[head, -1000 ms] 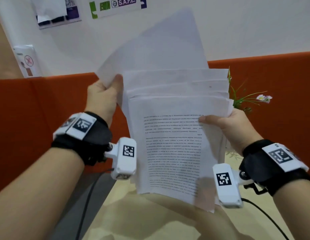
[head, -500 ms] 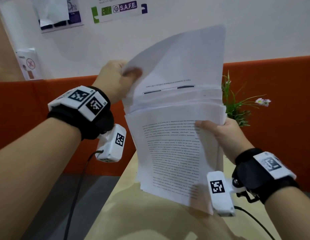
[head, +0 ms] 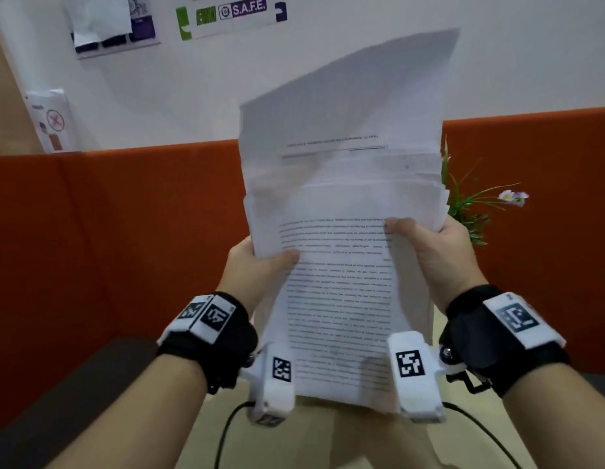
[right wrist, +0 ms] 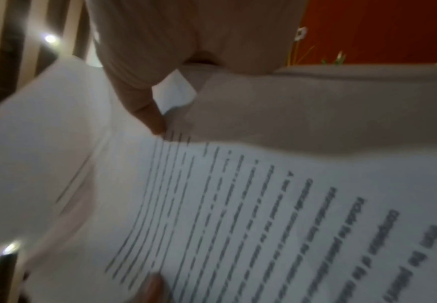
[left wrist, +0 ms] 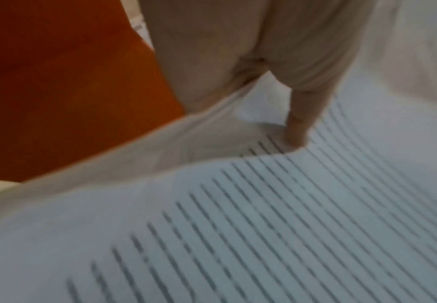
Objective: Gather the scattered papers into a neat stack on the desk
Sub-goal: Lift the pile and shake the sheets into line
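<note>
A sheaf of white printed papers (head: 341, 292) stands upright in the air above the desk (head: 328, 441), its sheets staggered at the top. The rearmost sheet (head: 362, 106) sticks up highest. My left hand (head: 257, 265) grips the sheaf's left edge, thumb on the front page. My right hand (head: 429, 248) grips the right edge, its thumb pressed on the text. The left wrist view shows my thumb (left wrist: 297, 131) on the printed papers (left wrist: 264, 225). In the right wrist view a thumb (right wrist: 147, 114) presses the printed papers (right wrist: 264, 205).
An orange partition (head: 125, 248) runs behind the desk under a white wall (head: 226, 89) with posters. A small green plant with a pink flower (head: 477, 204) stands right of the papers. Black cables (head: 226, 431) trail from the wrist cameras over the light wooden desk.
My left hand let go of the top of the rear sheet, dropped down, and now grips the sheaf's left edge. The sheaf has been raised and squared more upright.
</note>
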`<action>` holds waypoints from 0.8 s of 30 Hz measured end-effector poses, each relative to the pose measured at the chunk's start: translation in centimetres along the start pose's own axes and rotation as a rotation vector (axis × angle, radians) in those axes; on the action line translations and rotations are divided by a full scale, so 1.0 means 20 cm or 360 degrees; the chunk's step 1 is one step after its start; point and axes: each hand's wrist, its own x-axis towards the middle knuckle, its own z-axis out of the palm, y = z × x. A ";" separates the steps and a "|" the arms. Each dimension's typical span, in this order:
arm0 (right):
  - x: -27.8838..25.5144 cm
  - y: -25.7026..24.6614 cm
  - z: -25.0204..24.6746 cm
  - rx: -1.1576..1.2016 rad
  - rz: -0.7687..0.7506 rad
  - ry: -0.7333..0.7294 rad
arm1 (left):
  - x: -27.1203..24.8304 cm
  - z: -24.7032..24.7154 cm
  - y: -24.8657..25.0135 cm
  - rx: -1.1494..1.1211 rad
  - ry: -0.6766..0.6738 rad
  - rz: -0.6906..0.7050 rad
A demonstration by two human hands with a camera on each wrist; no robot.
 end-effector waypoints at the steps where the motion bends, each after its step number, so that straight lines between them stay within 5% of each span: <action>1: 0.00 0.00 0.01 -0.0054 -0.0082 0.0073 | 0.00 0.04 0.02 -0.0004 0.0070 0.0040; 5: -0.01 -0.02 0.05 -0.0163 -0.0371 0.0341 | 0.01 0.12 0.04 -0.0053 0.0310 0.0184; 9: -0.03 0.00 0.03 -0.0293 -0.0497 0.0346 | -0.02 0.14 -0.01 -0.0004 0.0265 0.0174; 14: -0.01 0.04 0.01 -0.0271 -0.0429 0.0447 | -0.03 0.14 -0.02 -0.0016 0.0268 0.0175; 17: -0.03 0.12 0.01 -0.0355 -0.0191 0.0330 | -0.04 0.15 -0.03 0.0003 0.0270 0.0081; 24: -0.04 0.15 -0.06 -0.0259 -0.0132 0.0175 | -0.04 0.12 -0.01 0.0008 0.0290 0.0029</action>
